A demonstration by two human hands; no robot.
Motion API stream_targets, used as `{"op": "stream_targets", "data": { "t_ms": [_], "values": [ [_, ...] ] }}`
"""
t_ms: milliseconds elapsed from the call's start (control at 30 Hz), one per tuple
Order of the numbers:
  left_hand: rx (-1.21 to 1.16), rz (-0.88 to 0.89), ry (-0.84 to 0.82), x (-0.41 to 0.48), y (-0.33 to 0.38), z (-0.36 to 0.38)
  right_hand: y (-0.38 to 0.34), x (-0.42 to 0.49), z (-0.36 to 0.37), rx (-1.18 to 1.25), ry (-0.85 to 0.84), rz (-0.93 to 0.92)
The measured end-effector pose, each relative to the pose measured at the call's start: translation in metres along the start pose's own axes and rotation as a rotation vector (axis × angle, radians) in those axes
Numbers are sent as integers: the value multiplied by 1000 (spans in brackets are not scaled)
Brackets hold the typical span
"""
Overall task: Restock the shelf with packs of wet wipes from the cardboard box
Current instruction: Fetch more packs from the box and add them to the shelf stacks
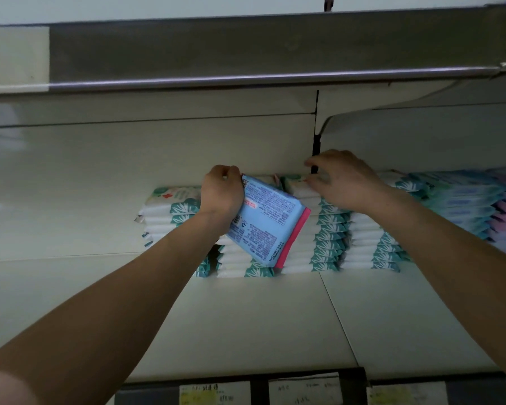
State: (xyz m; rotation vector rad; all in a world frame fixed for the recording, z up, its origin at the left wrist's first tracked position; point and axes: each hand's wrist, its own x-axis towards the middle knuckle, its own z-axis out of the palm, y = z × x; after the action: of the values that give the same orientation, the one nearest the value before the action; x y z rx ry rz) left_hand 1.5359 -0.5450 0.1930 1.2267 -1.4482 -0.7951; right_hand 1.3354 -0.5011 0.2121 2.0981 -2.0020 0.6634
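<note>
head: left hand (pixel 221 197) grips blue pack (pixel 268 222)

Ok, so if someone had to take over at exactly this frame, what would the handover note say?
Left hand: grips a blue pack with a pink edge, held tilted in front of the white-and-teal stacks at the back of the shelf.
Right hand: rests on top of the middle stack; whether it pinches the top pack is unclear.
Done: several stacks stand on the shelf, with blue and purple packs further right.
Left: place the held pack. The cardboard box is out of view, so remaining stock is unknown.
</note>
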Motion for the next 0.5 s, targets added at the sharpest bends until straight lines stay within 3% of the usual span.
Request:
{"op": "stream_targets", "data": {
  "t_ms": [67,133,200,333,500],
  "values": [
    [-15,-3,38,2,1,-6,-24,-6,-13,439,-10,57],
    [-16,-11,80,5,1,-13,-51,-14,-21,680,-250,68],
    [-32,-23,95,7,0,-24,-72,-19,-17,676,-374,-1],
    [-94,-131,37,0,-4,-65,-100,-20,5,553,-139,-141],
    [-18,-453,-308,-22,-16,-134,-146,-27,28,419,3,-298]
  ]
}}
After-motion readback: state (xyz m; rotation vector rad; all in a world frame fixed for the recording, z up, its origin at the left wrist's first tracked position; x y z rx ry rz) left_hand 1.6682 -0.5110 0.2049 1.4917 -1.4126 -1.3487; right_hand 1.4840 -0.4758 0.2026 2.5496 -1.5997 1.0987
